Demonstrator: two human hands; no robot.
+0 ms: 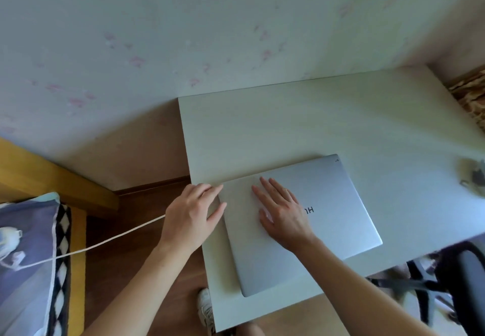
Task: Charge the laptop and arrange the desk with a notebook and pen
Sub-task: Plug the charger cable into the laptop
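A closed silver laptop (328, 204) lies on the white desk (301, 125), near its front left corner. My right hand (283, 212) rests flat on the lid, fingers spread. My left hand (193, 212) is at the laptop's left edge, fingers curled around the end of a white charging cable (110, 240). The plug itself is hidden under my fingers. The cable runs left from my hand across the floor and over the bed. No notebook or pen is in view.
A bed with a yellow wooden frame (39, 175) and a blue-purple pillow (26, 257) stands at the left. A black office chair (456, 283) sits at the desk's right front. A small pale object (472, 175) lies at the desk's right edge. My shoe (206, 309) shows below.
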